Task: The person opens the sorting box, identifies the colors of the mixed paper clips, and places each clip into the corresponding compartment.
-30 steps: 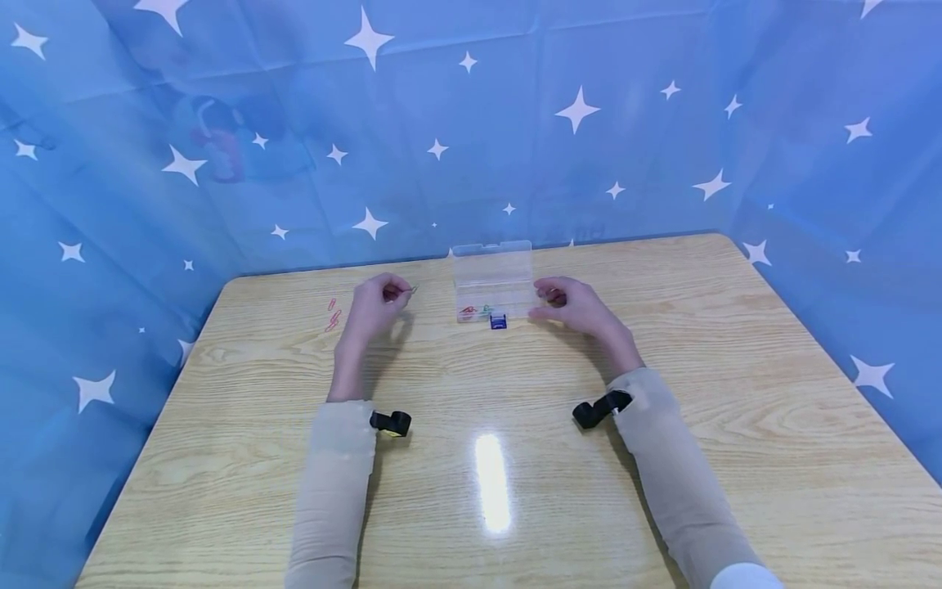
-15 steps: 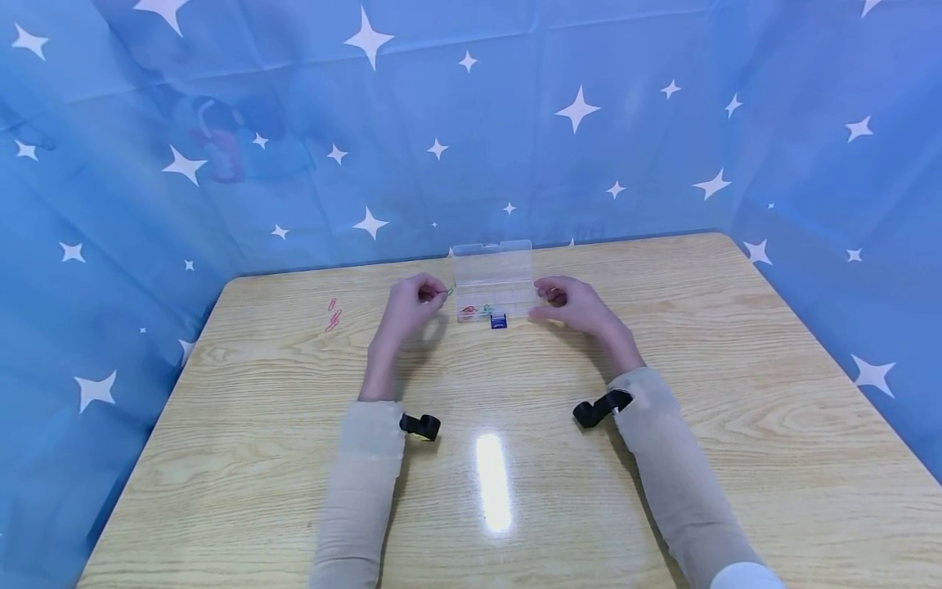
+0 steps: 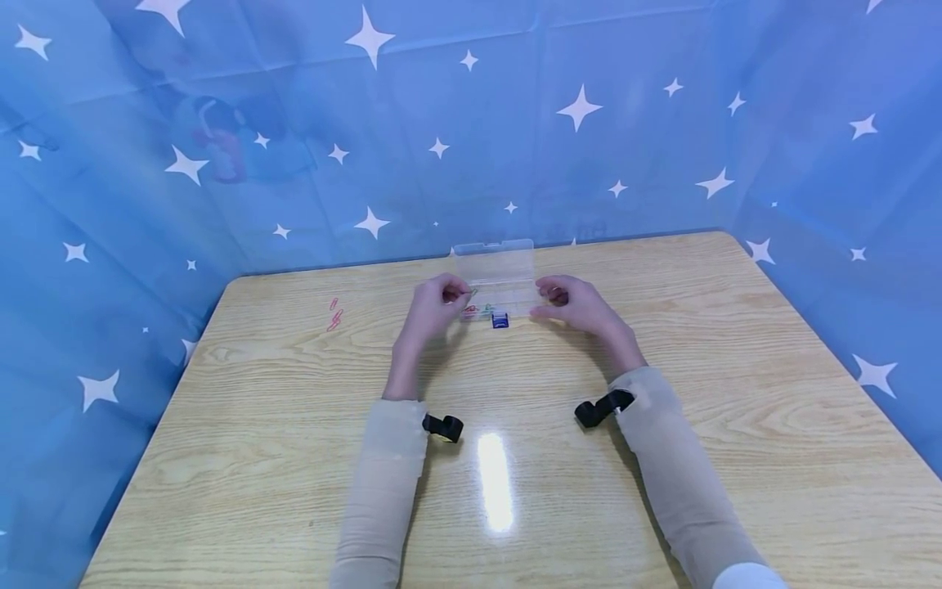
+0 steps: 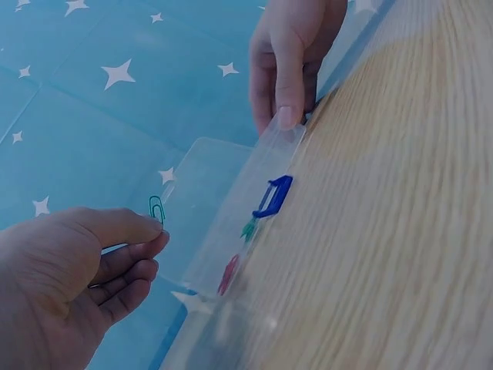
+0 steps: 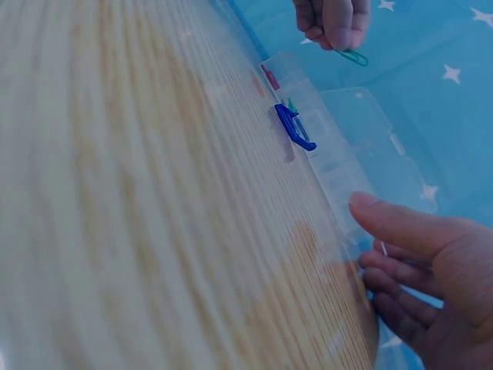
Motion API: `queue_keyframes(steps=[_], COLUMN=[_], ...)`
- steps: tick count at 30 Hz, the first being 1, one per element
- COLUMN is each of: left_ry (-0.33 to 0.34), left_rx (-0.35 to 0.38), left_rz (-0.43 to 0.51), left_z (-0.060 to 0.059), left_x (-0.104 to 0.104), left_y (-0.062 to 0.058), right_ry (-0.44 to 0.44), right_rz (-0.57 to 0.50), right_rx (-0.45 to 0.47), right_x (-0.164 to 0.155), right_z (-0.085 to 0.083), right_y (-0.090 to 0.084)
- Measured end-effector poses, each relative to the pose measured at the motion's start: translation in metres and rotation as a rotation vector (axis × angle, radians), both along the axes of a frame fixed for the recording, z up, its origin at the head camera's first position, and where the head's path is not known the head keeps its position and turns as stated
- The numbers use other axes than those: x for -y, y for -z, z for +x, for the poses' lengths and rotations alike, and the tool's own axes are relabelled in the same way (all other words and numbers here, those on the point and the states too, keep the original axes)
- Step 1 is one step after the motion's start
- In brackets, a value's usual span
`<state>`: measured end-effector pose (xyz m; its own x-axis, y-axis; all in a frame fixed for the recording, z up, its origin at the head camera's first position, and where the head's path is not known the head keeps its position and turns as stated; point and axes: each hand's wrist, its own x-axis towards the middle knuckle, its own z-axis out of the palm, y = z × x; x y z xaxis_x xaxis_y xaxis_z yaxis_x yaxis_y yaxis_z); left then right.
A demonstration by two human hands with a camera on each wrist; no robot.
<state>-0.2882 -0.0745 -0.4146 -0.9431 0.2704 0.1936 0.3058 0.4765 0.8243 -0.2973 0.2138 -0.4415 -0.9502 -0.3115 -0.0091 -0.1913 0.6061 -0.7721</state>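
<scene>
Paper clip [image 4: 156, 207], green, is pinched between thumb and forefinger of the left hand [image 3: 436, 304], above the left end of the clear plastic box [image 3: 495, 282], which stands open on the surface [image 3: 515, 458] with its lid raised behind.

Right hand [image 3: 570, 301]: thumb pressed against the box's right end, remaining fingers loosely curled, nothing enclosed.

Box contents: a red clip [image 4: 228, 273] and a green clip [image 4: 248, 228] near the front wall. A blue latch [image 5: 294, 127] projects from that wall.

Probable faults:
- The pinch covers only the clip's lower end; a premature release would likely drop the clip outside the wall.
- The box is light; contact from the left hand could shift it if thumb pressure slackens.
- Loose red clips [image 3: 334, 315] lie well apart at the left.
</scene>
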Motion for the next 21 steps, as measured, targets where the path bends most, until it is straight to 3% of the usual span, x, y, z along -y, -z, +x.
queue_keyframes(steps=[7,21], left_ry=[0.003,0.014], left_rx=[-0.015,-0.057], left_rz=[0.017,-0.043], left_z=[-0.001,-0.002], left_x=[-0.014,-0.026], left_y=[0.007,0.02], right_ry=[-0.001,-0.005], right_rz=[-0.002,-0.01], right_rx=[0.014,0.005], right_x=[-0.001,-0.001], right_z=[0.001,0.001], right_y=[-0.001,-0.001])
